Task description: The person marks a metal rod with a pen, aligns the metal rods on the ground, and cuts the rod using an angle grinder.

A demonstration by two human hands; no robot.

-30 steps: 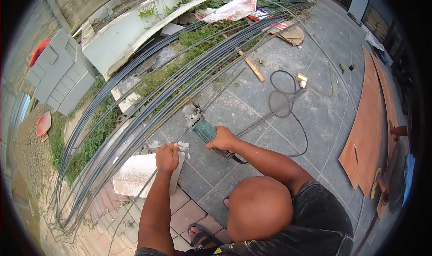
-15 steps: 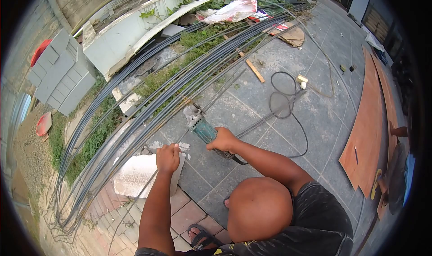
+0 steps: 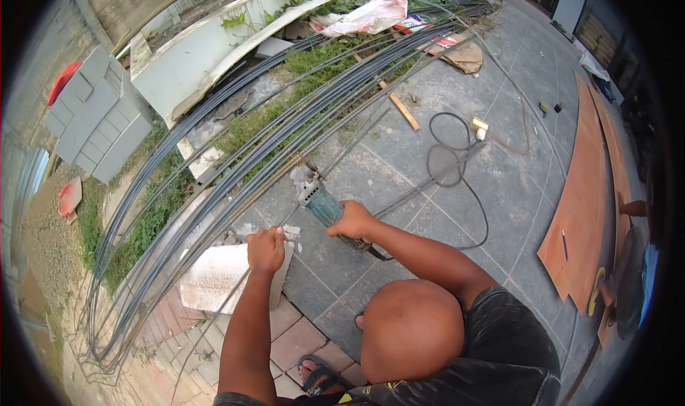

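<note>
My right hand [image 3: 353, 220] is wrapped round the teal body of an angle grinder [image 3: 323, 206], whose metal head points up and left. The head lies close to the long steel rods [image 3: 278, 136], and whether its disc touches one is unclear. My left hand [image 3: 265, 249] is closed on a thin rod [image 3: 235, 292] above a white block [image 3: 221, 277]. That rod runs down and left past my forearm, and its upper part leads toward the grinder head.
A black cable [image 3: 485, 224] loops on the grey tiles to a white connector [image 3: 480, 133]. A wood strip [image 3: 404, 110] lies beyond the grinder. Brown boards [image 3: 571, 227] are at the right, with part of another person [image 3: 633, 207] beside them.
</note>
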